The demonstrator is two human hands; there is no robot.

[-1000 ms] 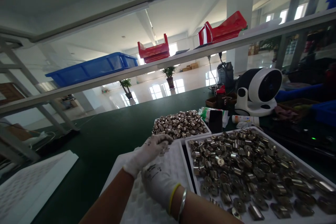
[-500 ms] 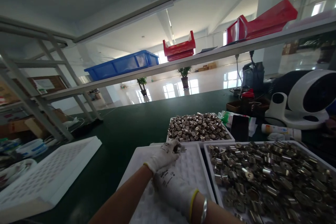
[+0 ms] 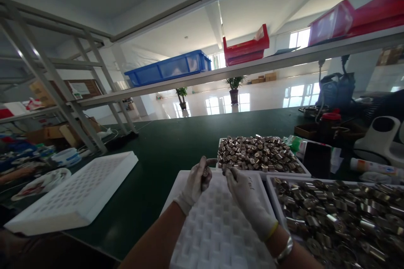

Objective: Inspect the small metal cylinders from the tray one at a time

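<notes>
A small metal part (likely hard, slick) is pinched in the left hand; the right hand fingertips close on another; best gripped at its sides.

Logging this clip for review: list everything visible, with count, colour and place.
Grid tray: one, white, under the hands.
Second grid tray: one, white, left on the table.
Tray of small metal parts: one, bronze-toned, beyond the hands.
Tray of larger metal parts: one, silvery, right.
Table: one, dark green.
Bin: one, blue, on the shelf.
Bins: several, red, on the shelf.
Fan: one, white, far right.
Left hand: white glove, pinching a small part.
Right hand: white glove, fingertips near the left hand.
</notes>
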